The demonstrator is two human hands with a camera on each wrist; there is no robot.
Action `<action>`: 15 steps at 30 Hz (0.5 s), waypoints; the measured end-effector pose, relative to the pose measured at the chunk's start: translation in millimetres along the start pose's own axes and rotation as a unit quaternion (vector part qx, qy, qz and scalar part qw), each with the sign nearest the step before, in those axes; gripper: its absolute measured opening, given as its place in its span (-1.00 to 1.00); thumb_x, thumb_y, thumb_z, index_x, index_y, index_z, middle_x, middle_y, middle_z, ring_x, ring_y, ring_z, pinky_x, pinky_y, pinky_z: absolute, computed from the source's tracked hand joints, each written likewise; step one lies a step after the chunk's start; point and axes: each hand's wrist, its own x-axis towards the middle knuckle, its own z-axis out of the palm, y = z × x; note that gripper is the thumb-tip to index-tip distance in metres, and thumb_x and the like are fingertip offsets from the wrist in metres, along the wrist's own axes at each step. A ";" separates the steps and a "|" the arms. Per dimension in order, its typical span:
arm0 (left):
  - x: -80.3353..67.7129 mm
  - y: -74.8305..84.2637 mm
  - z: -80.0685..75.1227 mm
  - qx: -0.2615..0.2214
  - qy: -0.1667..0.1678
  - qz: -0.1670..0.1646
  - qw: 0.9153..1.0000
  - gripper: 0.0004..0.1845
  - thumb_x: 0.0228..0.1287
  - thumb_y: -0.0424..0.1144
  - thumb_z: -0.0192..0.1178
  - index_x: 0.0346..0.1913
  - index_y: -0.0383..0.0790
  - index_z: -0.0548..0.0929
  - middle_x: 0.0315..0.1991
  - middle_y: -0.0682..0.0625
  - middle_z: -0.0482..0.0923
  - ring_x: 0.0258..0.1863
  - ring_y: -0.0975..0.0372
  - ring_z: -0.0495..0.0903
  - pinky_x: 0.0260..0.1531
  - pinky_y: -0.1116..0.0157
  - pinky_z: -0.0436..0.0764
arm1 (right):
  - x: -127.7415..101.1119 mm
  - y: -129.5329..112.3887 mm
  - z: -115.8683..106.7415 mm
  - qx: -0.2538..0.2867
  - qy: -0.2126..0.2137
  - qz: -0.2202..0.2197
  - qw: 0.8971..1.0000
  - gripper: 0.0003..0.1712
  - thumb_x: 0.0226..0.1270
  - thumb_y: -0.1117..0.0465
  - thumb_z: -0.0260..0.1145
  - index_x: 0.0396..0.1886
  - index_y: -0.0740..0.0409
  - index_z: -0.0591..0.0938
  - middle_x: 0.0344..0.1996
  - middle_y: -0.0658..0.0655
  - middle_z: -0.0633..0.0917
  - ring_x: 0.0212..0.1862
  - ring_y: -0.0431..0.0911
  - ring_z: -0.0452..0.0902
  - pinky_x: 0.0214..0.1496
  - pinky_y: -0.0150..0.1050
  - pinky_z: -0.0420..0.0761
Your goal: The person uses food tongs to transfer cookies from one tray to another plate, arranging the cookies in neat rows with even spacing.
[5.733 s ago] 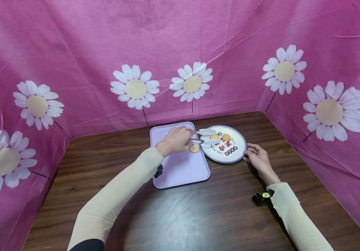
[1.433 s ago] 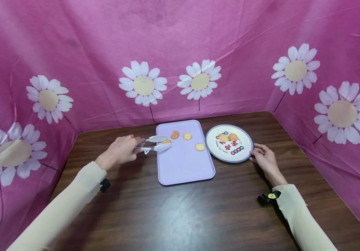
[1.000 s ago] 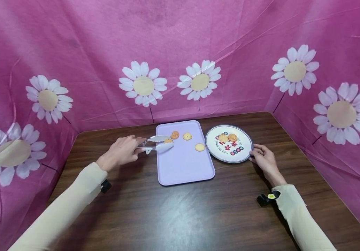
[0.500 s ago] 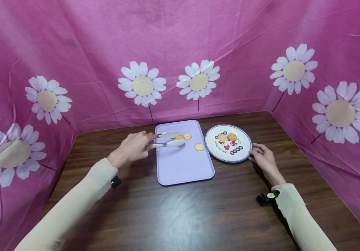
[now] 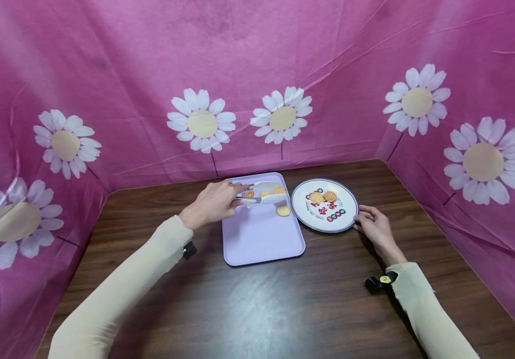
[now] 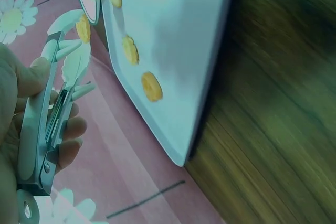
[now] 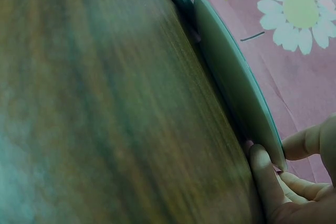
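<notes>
The left hand (image 5: pixel 212 203) squeezes tongs (image 5: pixel 261 192) pinching one cookie (image 5: pixel 278 190) over the tray's (image 5: pixel 257 244) far right corner, near the plate (image 5: pixel 344 220). The right hand (image 5: pixel 372 228) pinches the plate's rim. Two cookies already lie on the plate; three remain on the tray.

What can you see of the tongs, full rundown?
The tongs are white, plastic-looking, with two long arms joined at a hinged rear end and broad spoon-like tips. The left hand grips them near the hinge. They lie roughly level above the far end of the lilac tray, tips pointing toward the plate, pinching a golden cookie.
</notes>
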 end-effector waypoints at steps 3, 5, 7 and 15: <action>9.3 4.8 2.2 0.001 0.000 0.007 1.000 -0.53 0.35 -0.25 0.31 0.31 -0.18 0.67 -0.05 -0.04 0.80 -0.32 0.14 0.60 -0.53 0.20 0.55 | 0.0 1.2 0.6 -0.003 0.004 0.002 1.000 -0.38 0.55 0.29 0.15 0.52 0.40 0.31 -0.30 -0.34 0.64 -0.26 -0.52 0.57 -0.16 -0.56 0.67; 15.3 8.2 3.7 0.008 -0.002 0.012 1.000 -0.54 0.35 -0.25 0.30 0.30 -0.19 0.67 -0.11 -0.02 0.80 -0.36 0.16 0.57 -0.53 0.20 0.54 | 0.2 1.6 0.8 -0.003 0.006 0.002 1.000 -0.38 0.55 0.30 0.15 0.52 0.39 0.32 -0.29 -0.32 0.64 -0.26 -0.52 0.57 -0.16 -0.56 0.67; 21.5 11.4 5.8 0.014 -0.004 0.015 1.000 -0.57 0.36 -0.25 0.29 0.27 -0.19 0.68 -0.16 -0.01 0.79 -0.38 0.16 0.56 -0.49 0.17 0.56 | 0.5 1.6 0.6 -0.003 0.006 0.001 1.000 -0.38 0.55 0.30 0.15 0.52 0.39 0.32 -0.29 -0.32 0.63 -0.26 -0.52 0.57 -0.16 -0.56 0.67; 43.1 24.9 17.1 0.026 -0.020 0.025 0.999 -0.61 0.36 -0.24 0.30 0.22 -0.18 0.69 -0.12 -0.01 0.78 -0.28 0.13 0.68 -0.34 0.12 0.67 | 2.3 2.5 -0.8 0.013 -0.008 -0.008 1.000 -0.35 0.53 0.33 0.15 0.53 0.44 0.27 -0.26 -0.30 0.62 -0.24 -0.52 0.57 -0.15 -0.56 0.67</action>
